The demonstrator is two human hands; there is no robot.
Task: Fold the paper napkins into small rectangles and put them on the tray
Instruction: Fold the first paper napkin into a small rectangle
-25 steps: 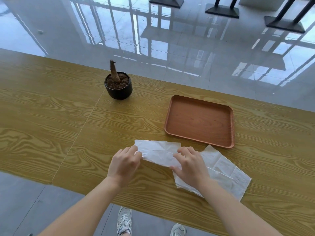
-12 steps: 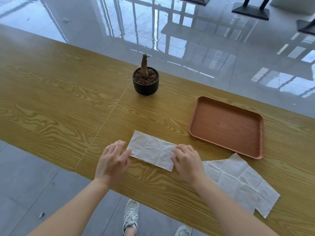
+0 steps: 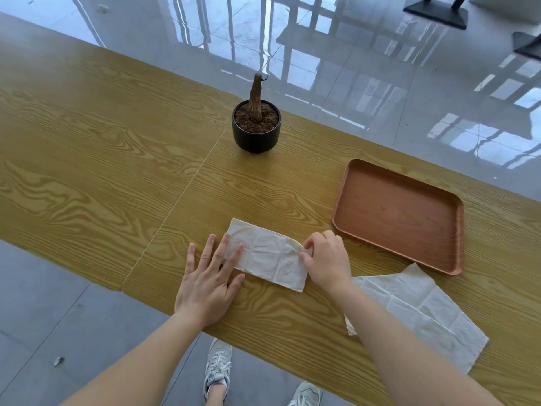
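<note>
A white paper napkin (image 3: 268,254), folded into a long rectangle, lies on the wooden table (image 3: 102,159) near its front edge. My left hand (image 3: 209,276) lies flat with straight fingers pressing the napkin's left end. My right hand (image 3: 326,257) pinches the napkin's right end, which curls up slightly off the table. An unfolded white napkin (image 3: 421,312) lies to the right, partly under my right forearm. The brown rectangular tray (image 3: 398,215) sits behind it with nothing on it.
A black pot with a bare brown stem (image 3: 256,126) stands behind the folded napkin. A seam in the tabletop runs diagonally left of the hands. My shoes (image 3: 216,367) show on the grey floor below the table's front edge.
My left hand has flattened onto the napkin's left end. My right hand has taken the right end in a pinch and lifted it a little. The view has shifted, so everything sits further right.
</note>
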